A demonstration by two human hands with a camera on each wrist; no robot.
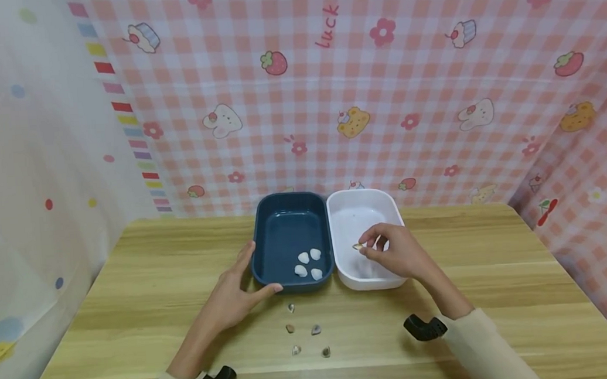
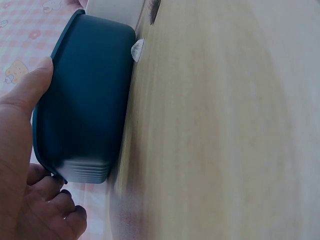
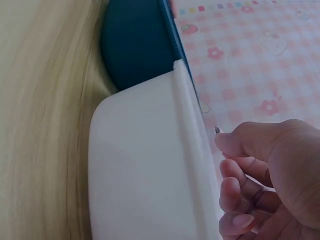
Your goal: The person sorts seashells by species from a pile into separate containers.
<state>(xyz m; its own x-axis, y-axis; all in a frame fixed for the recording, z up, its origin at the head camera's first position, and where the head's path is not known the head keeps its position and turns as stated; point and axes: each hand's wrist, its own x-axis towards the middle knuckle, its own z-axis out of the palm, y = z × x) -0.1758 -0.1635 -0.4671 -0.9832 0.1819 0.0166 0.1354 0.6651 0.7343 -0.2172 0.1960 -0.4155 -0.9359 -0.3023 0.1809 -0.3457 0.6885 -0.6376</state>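
Note:
A dark blue tray (image 1: 279, 226) and a white tray (image 1: 355, 209) stand side by side on the wooden table (image 1: 131, 295). Several white shells (image 1: 309, 263) lie in the blue tray. My right hand (image 1: 392, 249) hovers over the white tray and pinches a small brownish shell (image 1: 358, 246) between thumb and fingertip. My left hand (image 1: 236, 291) rests flat against the blue tray's near left corner, thumb (image 2: 30, 85) on its side wall (image 2: 85, 100). Several darker shells (image 1: 308, 336) lie on the table in front of the trays.
A pink checked cloth (image 1: 381, 90) with cartoon prints hangs behind and to the right. A pale curtain (image 1: 27, 173) closes the left side. Black wrist camera mounts (image 1: 424, 326) sit near the table's front edge.

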